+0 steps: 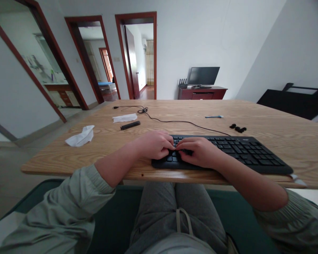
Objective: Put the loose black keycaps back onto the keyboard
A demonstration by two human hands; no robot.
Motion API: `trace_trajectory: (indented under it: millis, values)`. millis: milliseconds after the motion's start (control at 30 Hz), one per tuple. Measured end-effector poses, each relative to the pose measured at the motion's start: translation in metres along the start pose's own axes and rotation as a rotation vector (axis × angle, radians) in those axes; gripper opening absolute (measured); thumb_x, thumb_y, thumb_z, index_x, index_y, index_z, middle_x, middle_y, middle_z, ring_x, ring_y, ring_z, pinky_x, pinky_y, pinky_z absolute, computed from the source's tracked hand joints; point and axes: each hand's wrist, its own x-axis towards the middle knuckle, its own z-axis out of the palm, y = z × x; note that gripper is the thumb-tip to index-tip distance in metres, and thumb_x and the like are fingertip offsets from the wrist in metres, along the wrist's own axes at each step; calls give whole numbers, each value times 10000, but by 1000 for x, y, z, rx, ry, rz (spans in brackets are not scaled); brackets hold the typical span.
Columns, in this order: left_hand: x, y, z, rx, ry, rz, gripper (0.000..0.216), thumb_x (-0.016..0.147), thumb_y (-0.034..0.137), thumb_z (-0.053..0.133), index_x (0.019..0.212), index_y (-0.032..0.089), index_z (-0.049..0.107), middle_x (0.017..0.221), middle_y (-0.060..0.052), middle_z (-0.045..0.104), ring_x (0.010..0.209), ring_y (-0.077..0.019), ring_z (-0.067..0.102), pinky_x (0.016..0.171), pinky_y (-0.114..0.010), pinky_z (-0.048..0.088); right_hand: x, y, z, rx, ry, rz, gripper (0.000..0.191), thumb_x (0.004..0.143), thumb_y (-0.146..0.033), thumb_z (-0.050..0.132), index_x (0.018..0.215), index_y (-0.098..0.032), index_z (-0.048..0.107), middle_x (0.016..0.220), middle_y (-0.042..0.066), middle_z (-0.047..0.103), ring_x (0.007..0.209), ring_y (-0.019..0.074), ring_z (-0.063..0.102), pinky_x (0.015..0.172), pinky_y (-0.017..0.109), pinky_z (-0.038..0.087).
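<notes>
Curled fingers [166, 151] atop keyboard [243, 151], left end

Keyboard [243, 153] lies on surface [294, 127] near front edge, R of centre. Left hand [155, 144] & right hand [198, 151] sit side by side on its L end, touching. Cable [175, 121] runs behind it, back-L. Small pieces [237, 128] just behind keyboard; pen [213, 116] further back. Far L: tissue [81, 137]; second tissue [125, 118] behind-R of it, w/ bar [130, 125] just before.
</notes>
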Motion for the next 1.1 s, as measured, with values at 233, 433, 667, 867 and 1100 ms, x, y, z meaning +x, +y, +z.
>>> trace_trajectory:
  millis: [233, 433, 667, 867, 1100]
  values:
    - [-4, -9, 0, -99, 48, -67, 355, 796, 126, 522, 1053, 222, 747, 997, -48, 710, 931, -173, 627, 866, -289, 466, 3, 9, 2, 117, -4, 107, 218, 804, -207, 608, 989, -217, 722, 882, 23, 717, 758, 148, 644, 732, 261, 480]
    - [-4, -8, 2, -81, 56, -17, 365, 775, 99, 539, 1043, 226, 751, 978, -40, 713, 903, -169, 629, 847, -289, 472, 4, 12, 4, 170, -22, 53, 235, 803, -168, 584, 987, -209, 725, 972, 34, 701, 824, 148, 640, 783, 267, 486]
    - [-3, -6, 1, -60, 51, 14, 386, 757, 82, 536, 1040, 234, 751, 963, -26, 715, 891, -165, 628, 840, -285, 473, 3, 8, 1, 167, -34, 0, 263, 803, -149, 562, 994, -209, 733, 996, 31, 708, 859, 157, 653, 825, 274, 495]
    - [-1, 0, 0, 52, 3, 40, 352, 769, 113, 544, 1020, 249, 751, 970, -22, 706, 877, -181, 605, 825, -307, 455, 3, 4, -4, 80, -51, -42, 253, 789, -140, 564, 940, -204, 756, 988, 37, 719, 863, 169, 649, 860, 302, 480]
    - [0, 1, 3, 147, 7, 56, 265, 828, 170, 520, 913, 237, 762, 910, -42, 694, 798, -175, 577, 760, -312, 435, 3, -3, -5, -39, -24, -60, 207, 783, -157, 579, 893, -181, 752, 870, 63, 704, 814, 181, 613, 799, 322, 468]
